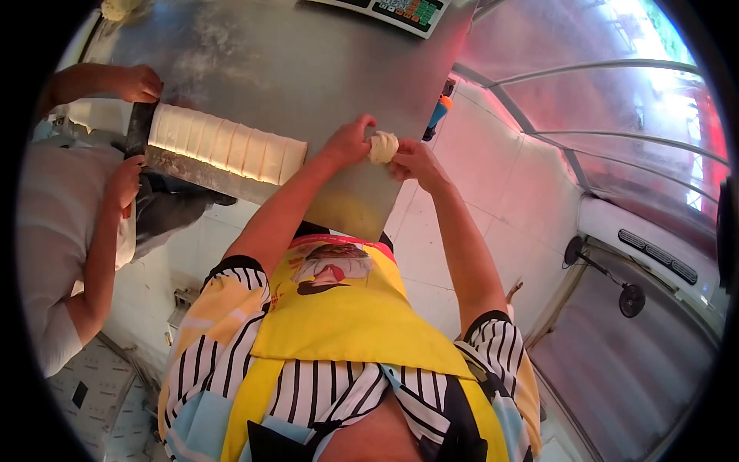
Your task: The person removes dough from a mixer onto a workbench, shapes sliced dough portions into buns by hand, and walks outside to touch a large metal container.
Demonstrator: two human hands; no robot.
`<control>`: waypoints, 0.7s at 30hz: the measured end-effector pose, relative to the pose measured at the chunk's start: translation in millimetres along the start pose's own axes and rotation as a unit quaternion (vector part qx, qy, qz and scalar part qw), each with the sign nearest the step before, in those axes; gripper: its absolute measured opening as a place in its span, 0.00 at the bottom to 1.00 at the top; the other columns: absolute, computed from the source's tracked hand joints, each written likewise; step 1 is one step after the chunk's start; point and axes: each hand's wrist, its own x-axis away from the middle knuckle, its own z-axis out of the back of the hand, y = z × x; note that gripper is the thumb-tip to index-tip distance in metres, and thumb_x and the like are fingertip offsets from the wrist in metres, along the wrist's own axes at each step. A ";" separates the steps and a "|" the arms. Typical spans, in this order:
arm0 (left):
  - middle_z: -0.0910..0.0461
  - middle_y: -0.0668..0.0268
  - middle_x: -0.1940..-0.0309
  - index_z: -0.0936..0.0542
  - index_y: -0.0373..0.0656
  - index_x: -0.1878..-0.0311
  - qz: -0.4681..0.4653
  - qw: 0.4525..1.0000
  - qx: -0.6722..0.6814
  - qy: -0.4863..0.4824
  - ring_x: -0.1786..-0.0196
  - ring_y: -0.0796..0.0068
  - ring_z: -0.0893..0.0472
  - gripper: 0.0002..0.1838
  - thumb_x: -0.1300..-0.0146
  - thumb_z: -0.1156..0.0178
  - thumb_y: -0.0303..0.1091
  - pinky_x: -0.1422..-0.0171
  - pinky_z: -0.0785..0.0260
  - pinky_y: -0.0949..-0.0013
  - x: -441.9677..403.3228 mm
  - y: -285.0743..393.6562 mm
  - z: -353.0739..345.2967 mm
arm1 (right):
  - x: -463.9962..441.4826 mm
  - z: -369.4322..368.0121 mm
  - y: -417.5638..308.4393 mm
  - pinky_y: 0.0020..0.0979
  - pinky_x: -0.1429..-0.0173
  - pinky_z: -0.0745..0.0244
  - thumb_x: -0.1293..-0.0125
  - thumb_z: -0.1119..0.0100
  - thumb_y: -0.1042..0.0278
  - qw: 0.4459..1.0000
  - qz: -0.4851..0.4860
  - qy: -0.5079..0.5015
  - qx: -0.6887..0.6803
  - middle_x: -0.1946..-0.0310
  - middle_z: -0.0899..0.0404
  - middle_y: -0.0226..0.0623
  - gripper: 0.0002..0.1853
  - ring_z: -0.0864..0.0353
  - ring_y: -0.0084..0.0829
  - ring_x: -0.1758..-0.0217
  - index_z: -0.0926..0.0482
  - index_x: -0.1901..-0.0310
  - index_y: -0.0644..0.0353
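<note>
A small, folded-looking piece of pale dough (383,147) is held above the right front part of the metal table. My left hand (349,142) grips its left side, with the forefinger raised a little above it. Fingers of my right hand (416,164) are closed on the dough's right side. To the left lies a long roll of dough (223,142), cut into several side-by-side slices. At its left end, a co-worker's two hands, one at the back and one in front, hold a wide dark blade (140,127) across the roll.
The steel table (308,65) has flour smears at the back left. A digital scale (404,11) stands at its far edge, and a pale lump of dough (119,8) sits at the far left corner. The co-worker (65,208) stands close on my left. Framed clear sheeting (531,92) rises on the right.
</note>
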 end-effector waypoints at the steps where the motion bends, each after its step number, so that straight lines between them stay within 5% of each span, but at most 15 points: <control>1: 0.24 0.61 0.78 0.30 0.42 0.57 -0.032 0.999 0.009 0.005 0.78 0.73 0.25 0.13 0.45 0.44 0.32 0.71 0.33 0.67 1.5 2.1 0.1 | 1.9 -1.5 -5.5 0.30 0.67 0.21 0.33 0.51 0.65 1.000 -0.010 0.001 -0.010 0.68 0.22 0.39 0.12 0.20 0.31 0.71 0.30 0.54 0.63; 5: 0.25 0.65 0.81 0.26 0.41 0.60 -0.082 0.994 0.060 0.033 0.80 0.78 0.28 0.09 0.45 0.44 0.30 0.73 0.34 0.70 2.7 -5.8 -5.4 | 14.3 -11.3 -19.7 0.28 0.71 0.22 0.37 0.49 0.66 0.979 -0.051 -0.018 -0.197 0.72 0.23 0.38 0.12 0.21 0.28 0.75 0.30 0.55 0.63; 8: 0.25 0.66 0.82 0.25 0.40 0.63 -0.014 0.996 0.084 0.020 0.81 0.81 0.29 0.07 0.45 0.44 0.29 0.76 0.36 0.73 4.0 -8.2 -4.0 | 5.0 -7.1 -23.6 0.28 0.72 0.22 0.38 0.47 0.66 0.988 -0.071 -0.009 -0.137 0.72 0.23 0.38 0.10 0.21 0.27 0.76 0.29 0.58 0.63; 11: 0.25 0.68 0.82 0.26 0.40 0.65 0.031 0.988 0.149 -0.017 0.83 0.83 0.30 0.05 0.45 0.45 0.27 0.80 0.39 0.75 3.2 -12.7 -2.1 | -17.2 6.1 -15.5 0.29 0.73 0.21 0.38 0.46 0.66 0.995 -0.020 -0.074 0.068 0.74 0.23 0.38 0.10 0.21 0.29 0.78 0.28 0.62 0.65; 14: 0.26 0.69 0.83 0.27 0.40 0.68 0.081 0.983 0.161 -0.045 0.84 0.83 0.31 0.02 0.45 0.46 0.26 0.82 0.41 0.75 5.2 -1.7 5.8 | -16.3 -4.0 -9.2 0.27 0.74 0.22 0.39 0.46 0.68 0.995 0.049 -0.015 0.090 0.78 0.24 0.37 0.09 0.21 0.29 0.80 0.26 0.67 0.67; 17: 0.26 0.68 0.82 0.29 0.41 0.69 0.068 0.985 0.154 -0.035 0.85 0.82 0.30 0.02 0.45 0.46 0.25 0.83 0.40 0.75 3.8 -5.5 1.1 | -0.7 -2.6 -23.9 0.26 0.76 0.24 0.43 0.45 0.72 0.987 -0.051 -0.054 -0.146 0.80 0.24 0.36 0.07 0.22 0.28 0.81 0.26 0.67 0.69; 21: 0.25 0.68 0.81 0.30 0.41 0.67 0.086 0.979 0.179 -0.045 0.84 0.81 0.29 0.03 0.43 0.45 0.26 0.83 0.39 0.76 7.9 -3.9 3.3 | -11.2 -6.1 -24.9 0.27 0.79 0.25 0.48 0.42 0.77 0.998 -0.058 0.030 0.012 0.78 0.23 0.39 0.07 0.21 0.27 0.80 0.27 0.67 0.69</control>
